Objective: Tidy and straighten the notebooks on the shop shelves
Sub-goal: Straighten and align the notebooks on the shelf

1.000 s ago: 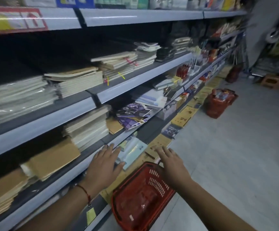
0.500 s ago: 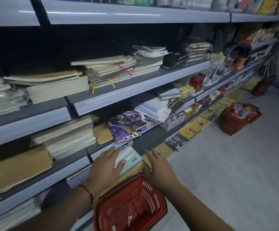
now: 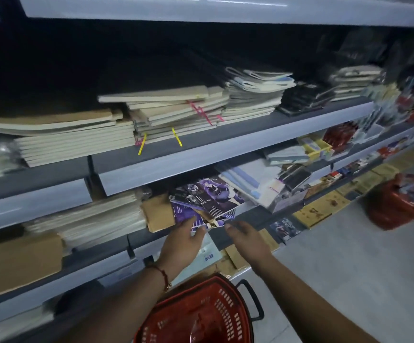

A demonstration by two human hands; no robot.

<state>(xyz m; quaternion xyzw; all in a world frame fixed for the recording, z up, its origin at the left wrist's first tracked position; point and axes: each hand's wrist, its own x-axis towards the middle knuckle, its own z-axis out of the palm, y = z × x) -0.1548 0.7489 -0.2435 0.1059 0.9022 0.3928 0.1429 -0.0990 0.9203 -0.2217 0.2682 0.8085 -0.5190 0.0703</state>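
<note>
1. The left hand (image 3: 182, 243) reaches to the front edge of the middle shelf (image 3: 255, 214), fingers bent up around the lower corner of the purple-covered notebooks (image 3: 201, 201), thumb on top, gripping that corner.
2. The right hand (image 3: 246, 240) hovers just right of the same corner, palm down, fingers loosely extended and blurred; it holds nothing, and whether its fingertips touch the notebooks cannot be told.
3. A red string bracelet (image 3: 163, 276) circles the left wrist.
4. The purple-covered notebooks lie fanned and skewed on the middle shelf, their lower corner overhanging its front edge; the top cover reads "FOR YOU".
5. Just left of them lies a brown paper packet (image 3: 157, 214), then a stack of pale notebooks (image 3: 89, 219) and a brown kraft pile (image 3: 17, 263) further left.
6. To the right sit white and light-blue notebooks (image 3: 250, 181), tilted toward the aisle.
7. On the upper shelf (image 3: 225, 144) there are uneven stacks of kraft-covered notebooks (image 3: 166, 112) bound with pink and yellow ties, beside a straighter stack (image 3: 74, 142) at the left and a leaning pile of white notebooks (image 3: 255, 92) at the right.
8. A red shopping basket (image 3: 201, 315) stands on the floor below the forearms; a second red basket (image 3: 401, 204), filled with goods, sits farther along the aisle.
</note>
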